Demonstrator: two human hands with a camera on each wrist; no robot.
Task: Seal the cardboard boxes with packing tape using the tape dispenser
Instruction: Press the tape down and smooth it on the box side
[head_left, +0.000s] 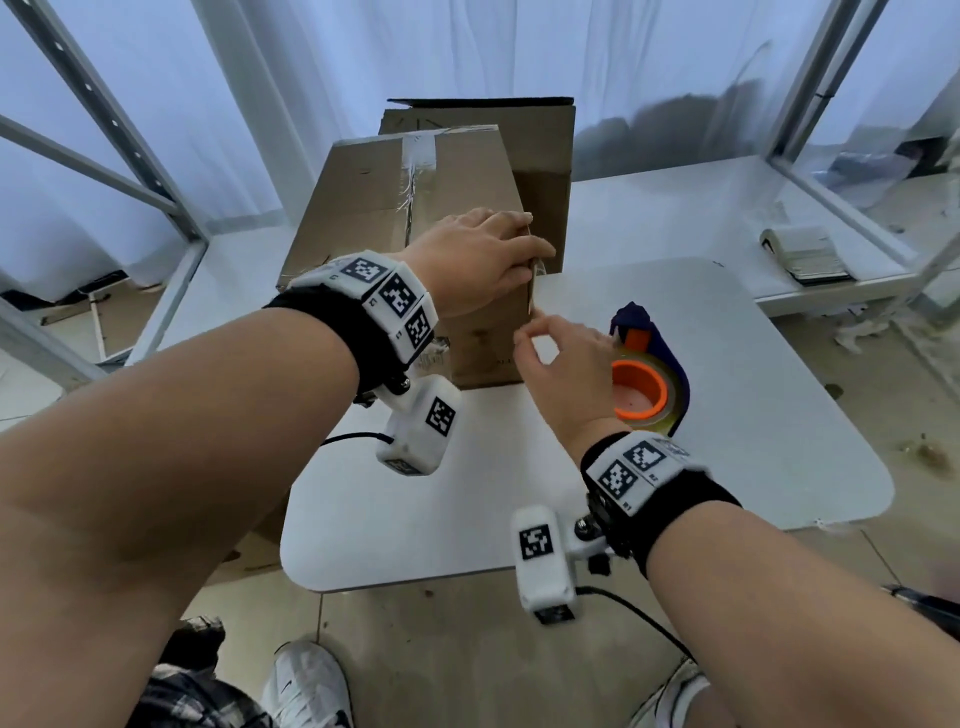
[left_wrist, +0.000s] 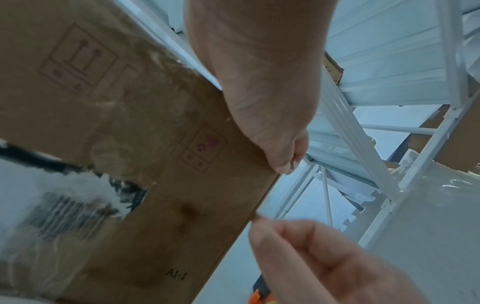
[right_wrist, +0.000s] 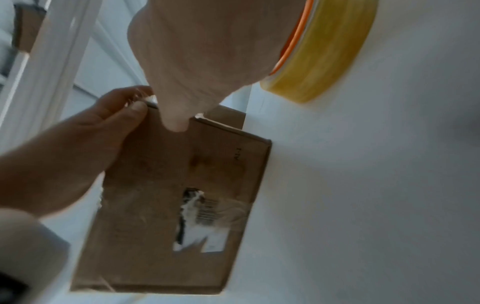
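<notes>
Right now the left hand (head_left: 478, 260) lies on top of the cardboard box (head_left: 395, 208), which stands at the far-left edge of the white desk (head_left: 727, 415), its fingers curled over the box's right-hand top edge and its grip pinching what looks like a loose end of clear tape there. The right hand (head_left: 561, 364) hovers just beside the same vertical corner of the box, thumb and forefinger drawn together; whether its grip already has the tape end or holds nothing I cannot tell. Just right of that hand, the tape dispenser (head_left: 649, 374), dark blue with an orange core and a yellowish roll, rests on the desk, untouched. A second box (head_left: 540, 150) stands behind the first, touching or nearly so. An older strip of tape (head_left: 418, 150) runs along the top seam. The risk from here, as I judge it, is the thin tape folding onto itself or sticking to the fingers. If the left hand eases off, the box may slide off the desk's edge.
</notes>
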